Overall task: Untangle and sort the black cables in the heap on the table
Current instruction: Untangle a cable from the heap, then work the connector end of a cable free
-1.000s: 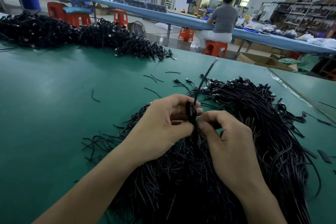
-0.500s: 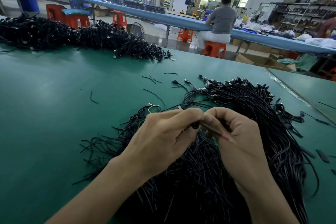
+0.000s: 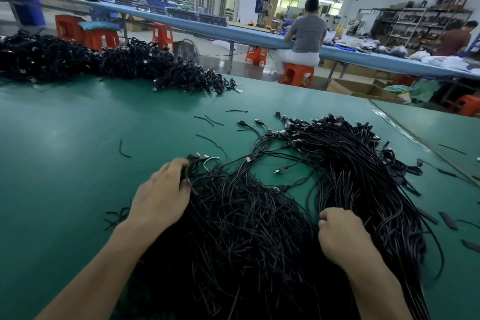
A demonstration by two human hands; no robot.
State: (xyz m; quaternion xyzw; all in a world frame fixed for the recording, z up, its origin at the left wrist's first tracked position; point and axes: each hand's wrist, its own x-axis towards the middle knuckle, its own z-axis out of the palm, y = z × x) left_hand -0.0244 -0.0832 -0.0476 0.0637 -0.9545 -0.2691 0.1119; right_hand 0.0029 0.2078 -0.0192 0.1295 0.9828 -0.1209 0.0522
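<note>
Head view: we grip cable ends (image 3: 193,157) at the heap (image 3: 233,228) edge with the left hand (image 3: 161,195). The right hand (image 3: 340,236) is curled among strands; we cannot tell its hold. On the table (image 3: 65,163), the right bundle (image 3: 363,163) lies roughly aligned and the near tangle is unsorted, so we judge sorting partly done. No legible writing.

Both forearms reach forward, apart. The left hand (image 3: 161,197) curls its fingers round cables (image 3: 233,228); the right hand (image 3: 342,239) is fisted knuckles-up, its hold hidden.
</note>
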